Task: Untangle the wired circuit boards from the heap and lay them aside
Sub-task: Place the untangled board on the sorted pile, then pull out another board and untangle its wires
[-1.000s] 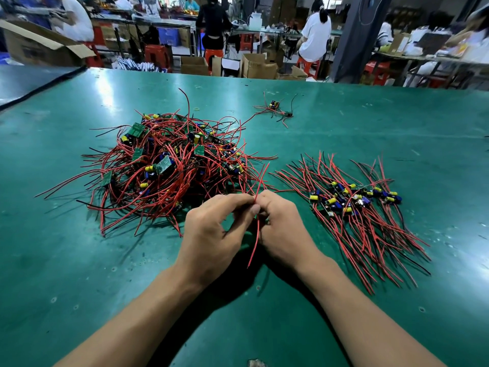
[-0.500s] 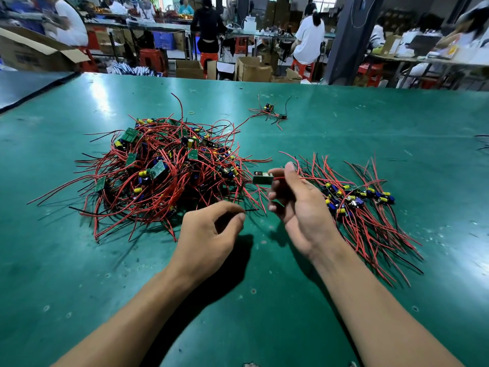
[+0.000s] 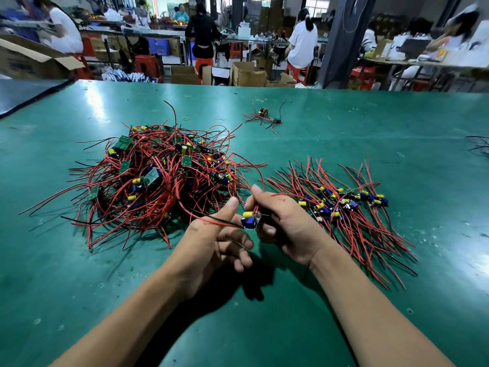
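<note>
Behind, open boxes at upper centre hide their contents. At centre the right hand pinches a board, parts up, its wires trailing left over the thumb of the left hand, whose grip is unclear.

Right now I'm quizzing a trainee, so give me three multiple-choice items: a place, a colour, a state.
1. The sorted boards lie where from the heap? A on top B to its left C to its right
2. Most wires are: A red B white C blue
3. The held board is: A lying flat B lifted between both hands C buried in the heap
Key: C, they fan out to its right; A, red strands dominate; B, left hand and right hand grip it above the table.
</note>
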Available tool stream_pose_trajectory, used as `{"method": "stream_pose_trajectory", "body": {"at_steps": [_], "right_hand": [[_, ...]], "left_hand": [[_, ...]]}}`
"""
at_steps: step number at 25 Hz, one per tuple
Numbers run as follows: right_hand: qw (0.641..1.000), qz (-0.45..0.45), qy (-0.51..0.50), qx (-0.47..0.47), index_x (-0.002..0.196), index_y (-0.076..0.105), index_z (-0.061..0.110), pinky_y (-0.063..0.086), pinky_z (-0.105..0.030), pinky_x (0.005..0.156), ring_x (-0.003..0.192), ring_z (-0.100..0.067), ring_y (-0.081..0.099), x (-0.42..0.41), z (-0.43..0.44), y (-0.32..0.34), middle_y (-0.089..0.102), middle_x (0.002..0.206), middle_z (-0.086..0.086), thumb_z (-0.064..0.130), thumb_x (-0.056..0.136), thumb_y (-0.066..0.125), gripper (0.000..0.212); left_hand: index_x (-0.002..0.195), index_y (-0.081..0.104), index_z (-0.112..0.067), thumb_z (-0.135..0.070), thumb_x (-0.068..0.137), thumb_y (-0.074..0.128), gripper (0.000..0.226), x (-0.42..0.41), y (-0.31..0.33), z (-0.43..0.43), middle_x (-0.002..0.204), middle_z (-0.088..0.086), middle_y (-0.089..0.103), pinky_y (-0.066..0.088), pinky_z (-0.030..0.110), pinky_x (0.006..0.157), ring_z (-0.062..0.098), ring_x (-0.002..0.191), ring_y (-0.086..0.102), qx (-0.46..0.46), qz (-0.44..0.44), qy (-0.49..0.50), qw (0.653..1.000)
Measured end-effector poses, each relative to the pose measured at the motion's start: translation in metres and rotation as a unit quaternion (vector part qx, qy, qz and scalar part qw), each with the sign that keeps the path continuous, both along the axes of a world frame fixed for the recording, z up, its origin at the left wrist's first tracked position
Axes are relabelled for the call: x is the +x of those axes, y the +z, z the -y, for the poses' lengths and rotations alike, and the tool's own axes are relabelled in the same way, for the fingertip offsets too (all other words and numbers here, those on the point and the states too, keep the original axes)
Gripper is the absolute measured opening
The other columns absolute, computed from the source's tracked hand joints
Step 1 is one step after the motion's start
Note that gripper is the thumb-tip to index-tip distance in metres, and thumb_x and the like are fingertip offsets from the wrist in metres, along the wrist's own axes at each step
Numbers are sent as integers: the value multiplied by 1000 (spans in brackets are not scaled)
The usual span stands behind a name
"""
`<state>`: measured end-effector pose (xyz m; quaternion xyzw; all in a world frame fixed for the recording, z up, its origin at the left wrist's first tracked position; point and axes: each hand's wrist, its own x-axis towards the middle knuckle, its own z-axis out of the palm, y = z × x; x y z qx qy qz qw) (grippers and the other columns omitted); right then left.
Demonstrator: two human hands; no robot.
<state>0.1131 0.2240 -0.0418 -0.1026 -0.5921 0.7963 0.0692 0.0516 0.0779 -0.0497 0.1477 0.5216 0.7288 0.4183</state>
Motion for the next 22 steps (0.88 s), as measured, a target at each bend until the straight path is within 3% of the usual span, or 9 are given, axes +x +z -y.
{"method": "stream_pose_trajectory", "body": {"at_steps": [4, 7, 9, 11, 14, 18, 22], "right_hand": [[997, 24, -49, 46, 80, 75, 18, 32, -20, 43, 45, -12, 41, -3, 4, -11, 52, 61, -6, 52, 81, 68, 35], [998, 31, -23, 50, 86, 77, 19, 47, -22, 48, 52, -12, 57, 0, 6, -12, 66, 72, -7, 48, 82, 73, 29], [998, 21, -16, 62, 91, 76, 17, 52, -21, 54, 62, -10, 64, 1, 7, -11, 72, 79, -3, 32, 86, 76, 16], [997, 18, -36, 61, 95, 75, 10, 52, -19, 55, 64, -9, 64, -1, 7, -12, 72, 79, -2, 19, 88, 75, 11], [996, 14, -65, 57, 88, 75, 10, 51, -21, 52, 59, -12, 58, -2, 5, -13, 64, 75, -8, 18, 87, 76, 8], [989, 13, -104, 104, 75, 72, 13, 31, -14, 39, 42, -5, 35, -2, 0, -14, 45, 53, 3, 24, 84, 80, 16], [994, 0, -87, 61, 83, 69, 5, 34, -14, 38, 37, -3, 39, -2, 2, -13, 48, 48, 5, 27, 86, 77, 23]], "left_hand": [[92, 68, -4, -27, 73, 76, 31, 0, -3, 4, 87, 20, 73, 54, 27, 47, 24, 55, 67, 34, -26, -31, 999], [92, 59, -1, -12, 73, 75, 27, -3, -9, 4, 78, 19, 72, 57, 30, 52, 26, 58, 69, 13, -93, 32, 995], [90, 60, -2, -4, 79, 73, 17, -5, -12, 3, 71, 13, 71, 56, 28, 52, 22, 56, 67, -11, -161, 46, 986], [90, 63, -3, 1, 83, 71, 11, -7, -14, 3, 64, 9, 68, 53, 25, 50, 17, 51, 62, -29, -196, 47, 979], [94, 67, -6, 4, 82, 70, 16, -9, -15, 1, 60, 9, 64, 52, 24, 46, 18, 45, 61, -35, -195, 48, 979], [95, 70, -13, 9, 84, 65, 26, -10, -14, 0, 59, 11, 64, 54, 26, 47, 20, 45, 59, -42, -204, 27, 978], [94, 71, -11, 0, 89, 64, 14, -9, -15, 0, 74, 14, 68, 57, 31, 53, 25, 65, 62, -30, -220, 34, 975]]}}
